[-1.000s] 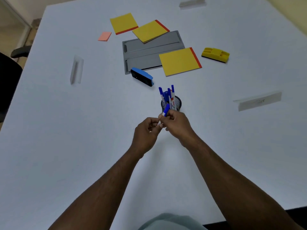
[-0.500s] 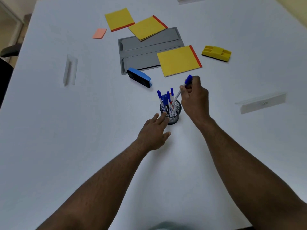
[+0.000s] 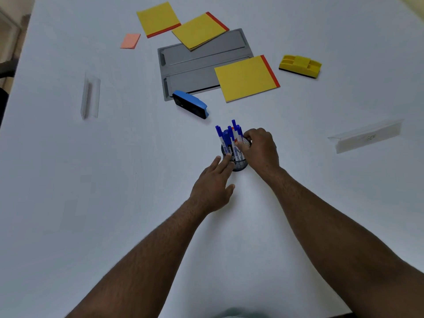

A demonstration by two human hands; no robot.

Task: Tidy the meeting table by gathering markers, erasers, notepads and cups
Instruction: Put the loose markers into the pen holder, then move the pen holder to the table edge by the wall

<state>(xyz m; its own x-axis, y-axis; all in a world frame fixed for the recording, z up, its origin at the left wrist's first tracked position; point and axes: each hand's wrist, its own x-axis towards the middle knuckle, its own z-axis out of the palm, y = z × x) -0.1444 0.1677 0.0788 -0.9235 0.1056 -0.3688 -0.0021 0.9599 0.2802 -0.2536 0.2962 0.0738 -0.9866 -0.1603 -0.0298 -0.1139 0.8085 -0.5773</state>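
Soft, even overhead light w/ a cool bluish cast on the table [image 3: 68, 180]; shadows faint. Wide-angle stretch at edges, slight blur & compression blockiness throughout, corners smeared.

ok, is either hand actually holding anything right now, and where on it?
Right hand pinches a blue-capped marker at its barrel, just above the rim of the mesh cup. Left hand holds nothing; its straight fingers touch the cup's near side.

Markers [image 3: 230, 141] stand in the cup [image 3: 238, 165]; erasers [image 3: 190, 107] and notepads [image 3: 246, 79] lie behind it.
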